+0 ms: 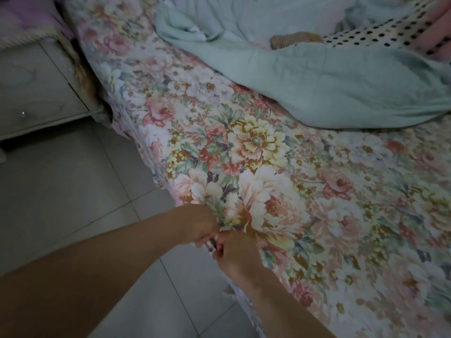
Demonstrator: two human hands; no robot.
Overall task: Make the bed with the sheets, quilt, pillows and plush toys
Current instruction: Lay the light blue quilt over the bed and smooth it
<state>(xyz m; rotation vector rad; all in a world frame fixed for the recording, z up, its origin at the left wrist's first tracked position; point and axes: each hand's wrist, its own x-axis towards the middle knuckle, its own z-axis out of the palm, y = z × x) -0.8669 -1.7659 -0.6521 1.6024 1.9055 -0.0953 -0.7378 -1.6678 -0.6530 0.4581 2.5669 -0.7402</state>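
The bed (317, 191) fills most of the view, and one floral sheet (256, 147) covers it, lying flat across the top and falling over the bed's near-left edge. On the far side of the bed lies one pale green quilt (317, 89), crumpled, with its lower fold resting on the sheet well apart from both hands. At the bed's far right corner one polka-dot cloth (380, 32) shows past the quilt, half hidden by it; a small tan knitted thing (295, 39) sits just beside it, too blurred to tell what it is. Left of the bed the grey tiled floor (73, 179) lies open along the whole edge. One grey nightstand (36, 89) stands at the bed's far-left corner, close against the hanging sheet. At the bed's near-left edge the two hands meet, touching: the left hand (195, 225) and the right hand (234, 252) are both closed, pinching a bunched fold of the sheet's edge between their fingers, where the cloth turns down over the side.
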